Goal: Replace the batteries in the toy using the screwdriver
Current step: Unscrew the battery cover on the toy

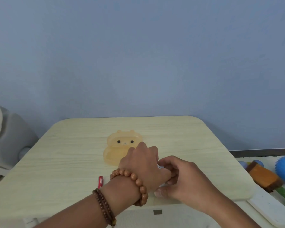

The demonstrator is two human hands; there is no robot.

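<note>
**Hands closed over a small pale object on the table**

While the left hand (141,163) lies knuckles-up near the middle of the table (56,162), the right hand (183,176) meets it from the right, fingers curled in toward it. Between the two hands only slivers of a small whitish object (160,167) show; most of it is hidden, so whether it is the toy cannot be told. The right thumb (161,192) presses low at the near side, and the right fingers fold narrowly around the same spot. The left fingers are hidden behind the back of the hand, so how that hand grips cannot be told. Two bead bracelets (135,183) circle the left wrist and forearm.

A red battery (100,182) lies on the table just left of the left wrist. Beyond the hands sits a translucent orange tray (117,145) shaped like an animal face, partly covered by the left hand.

The table is pale wood grain with rounded corners, set against a plain blue wall (138,55). Grey fabric (10,137) sits to the left; colourful toys (270,175) lie off the right edge.
</note>
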